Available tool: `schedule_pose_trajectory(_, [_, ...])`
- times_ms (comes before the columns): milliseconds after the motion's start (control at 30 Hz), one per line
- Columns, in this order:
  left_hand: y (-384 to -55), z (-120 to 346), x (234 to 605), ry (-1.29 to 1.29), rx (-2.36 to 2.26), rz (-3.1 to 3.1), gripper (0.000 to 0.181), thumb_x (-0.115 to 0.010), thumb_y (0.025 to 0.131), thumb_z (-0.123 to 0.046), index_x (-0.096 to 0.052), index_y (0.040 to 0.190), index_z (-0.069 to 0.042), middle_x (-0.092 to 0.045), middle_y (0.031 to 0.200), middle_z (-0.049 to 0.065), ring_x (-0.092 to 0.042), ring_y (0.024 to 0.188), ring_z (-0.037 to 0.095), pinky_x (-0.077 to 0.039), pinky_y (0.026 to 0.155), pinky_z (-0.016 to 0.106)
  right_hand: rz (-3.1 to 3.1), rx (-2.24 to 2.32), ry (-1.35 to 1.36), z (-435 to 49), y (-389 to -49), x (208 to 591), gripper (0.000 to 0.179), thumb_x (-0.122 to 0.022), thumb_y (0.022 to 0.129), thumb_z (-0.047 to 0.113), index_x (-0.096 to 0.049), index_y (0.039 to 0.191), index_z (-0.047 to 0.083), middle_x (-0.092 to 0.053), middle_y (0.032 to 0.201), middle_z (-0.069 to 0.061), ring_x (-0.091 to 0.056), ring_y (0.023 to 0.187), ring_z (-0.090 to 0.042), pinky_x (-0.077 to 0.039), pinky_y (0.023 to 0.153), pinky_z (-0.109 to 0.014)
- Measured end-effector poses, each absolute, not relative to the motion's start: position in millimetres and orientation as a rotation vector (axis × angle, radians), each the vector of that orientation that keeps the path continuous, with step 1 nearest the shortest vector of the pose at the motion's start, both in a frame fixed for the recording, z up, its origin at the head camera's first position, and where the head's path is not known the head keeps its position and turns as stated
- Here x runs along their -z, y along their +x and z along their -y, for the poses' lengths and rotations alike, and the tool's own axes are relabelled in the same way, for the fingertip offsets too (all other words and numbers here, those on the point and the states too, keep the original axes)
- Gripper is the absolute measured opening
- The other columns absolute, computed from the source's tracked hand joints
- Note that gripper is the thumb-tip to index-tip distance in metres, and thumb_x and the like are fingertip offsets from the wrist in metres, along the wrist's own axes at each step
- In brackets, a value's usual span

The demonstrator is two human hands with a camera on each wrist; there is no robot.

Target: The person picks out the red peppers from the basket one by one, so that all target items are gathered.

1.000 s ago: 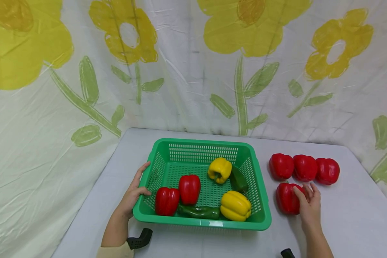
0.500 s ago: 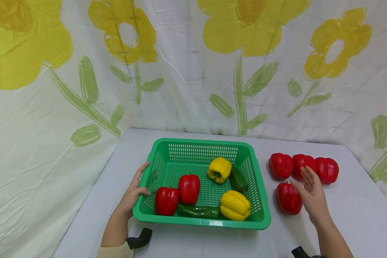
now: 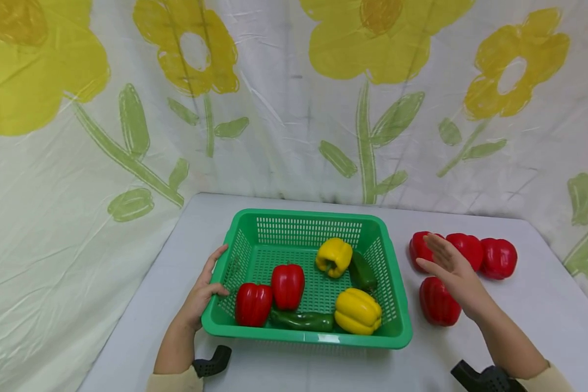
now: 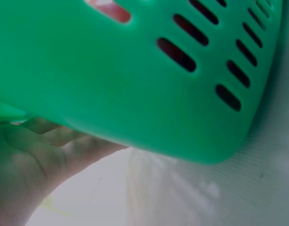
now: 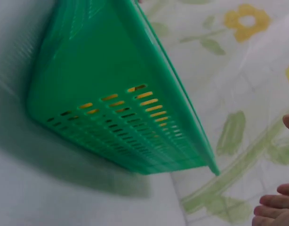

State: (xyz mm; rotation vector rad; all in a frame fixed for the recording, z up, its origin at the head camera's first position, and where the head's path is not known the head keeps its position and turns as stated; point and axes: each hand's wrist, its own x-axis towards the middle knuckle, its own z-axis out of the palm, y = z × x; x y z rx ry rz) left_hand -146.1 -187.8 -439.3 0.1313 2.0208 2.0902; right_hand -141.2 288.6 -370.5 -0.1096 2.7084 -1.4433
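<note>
My left hand (image 3: 201, 296) grips the left rim of a green plastic basket (image 3: 308, 340), thumb over the rim and fingers outside. Inside lie two red bell peppers (image 3: 253, 305), two yellow bell peppers (image 3: 358, 311) and two long green peppers (image 3: 301, 322). My right hand (image 3: 453, 275), fingers straight, hovers right of the basket and holds nothing. It partly covers a front red bell pepper (image 3: 437, 307) and one of the three in the row behind, whose rightmost red bell pepper (image 3: 498, 258) shows fully. In the right wrist view, fingertips (image 5: 276, 202) appear beside the basket's slotted wall (image 5: 97, 61).
A white-covered table (image 3: 323, 370) bears everything. Behind it hangs a pale cloth (image 3: 274, 152) painted with yellow flowers. Dark wrist devices sit at both wrists, the right one (image 3: 487, 378) near the table's front.
My right hand has let go of the front red bell pepper, lifted off and swung left above the peppers, fingers straightened. That pepper stays in place. The left hand and basket have not moved.
</note>
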Motion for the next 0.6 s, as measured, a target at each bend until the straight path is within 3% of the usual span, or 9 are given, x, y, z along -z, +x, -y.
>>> schedule_pose_trajectory(267, [-146,188,439,0.126,-2.095,-2.015,0.085,-0.037,0.074,0.009,-0.014,0.148,-0.026,-0.006,0.155,0.007,-0.017,0.134,0.035,-0.038,0.095,0.040,-2.602,1.457,-0.268,-267,-152,357,0.078,-0.061,0.088,0.024,-0.015,0.148,0.004,-0.025,0.150,-0.019,-0.025,0.136,-0.043,-0.042,0.093,-0.028])
schedule_pose_trajectory(500, [-146,188,439,0.134,-2.102,-2.008,0.085,-0.037,0.074,0.009,-0.013,0.148,-0.025,-0.006,0.155,0.008,-0.017,0.134,0.036,-0.039,0.095,0.042,-2.515,1.394,-0.397,-244,-163,356,0.075,-0.058,0.089,0.028,-0.018,0.147,0.003,-0.022,0.151,-0.022,-0.022,0.137,-0.045,-0.030,0.101,-0.052])
schedule_pose_trajectory(600, [-146,187,439,0.142,-2.105,-2.002,0.085,-0.037,0.074,0.009,-0.013,0.148,-0.025,-0.006,0.155,0.008,-0.017,0.134,0.037,-0.038,0.095,0.043,-2.513,1.310,-0.426,-236,-167,352,0.077,-0.059,0.087,0.032,-0.020,0.147,0.005,-0.023,0.151,-0.020,-0.023,0.136,-0.046,-0.032,0.101,-0.056])
